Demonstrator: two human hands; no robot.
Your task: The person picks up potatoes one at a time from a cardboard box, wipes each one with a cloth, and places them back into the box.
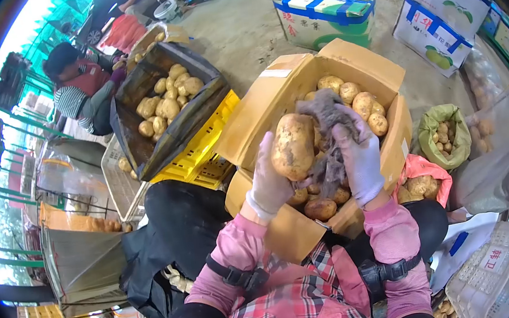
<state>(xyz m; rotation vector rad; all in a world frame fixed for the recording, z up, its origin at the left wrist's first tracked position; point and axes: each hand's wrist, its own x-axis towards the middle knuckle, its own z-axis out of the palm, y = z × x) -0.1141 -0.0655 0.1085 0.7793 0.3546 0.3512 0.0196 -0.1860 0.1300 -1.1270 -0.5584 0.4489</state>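
My left hand, in a pale glove, grips a large potato with dirt smudges on its skin. A grey, fluffy rag is bunched in my gloved right hand, and part of it hangs down beside the potato. Both hands are above an open cardboard box with its flaps spread. Inside the box lie several potatoes, partly hidden by my hands and the rag.
Left of the box, a yellow crate carries a dark-lined container of potatoes. A co-worker sits beyond it. Taped cartons stand behind. At right are a green sack and a pink bag of potatoes.
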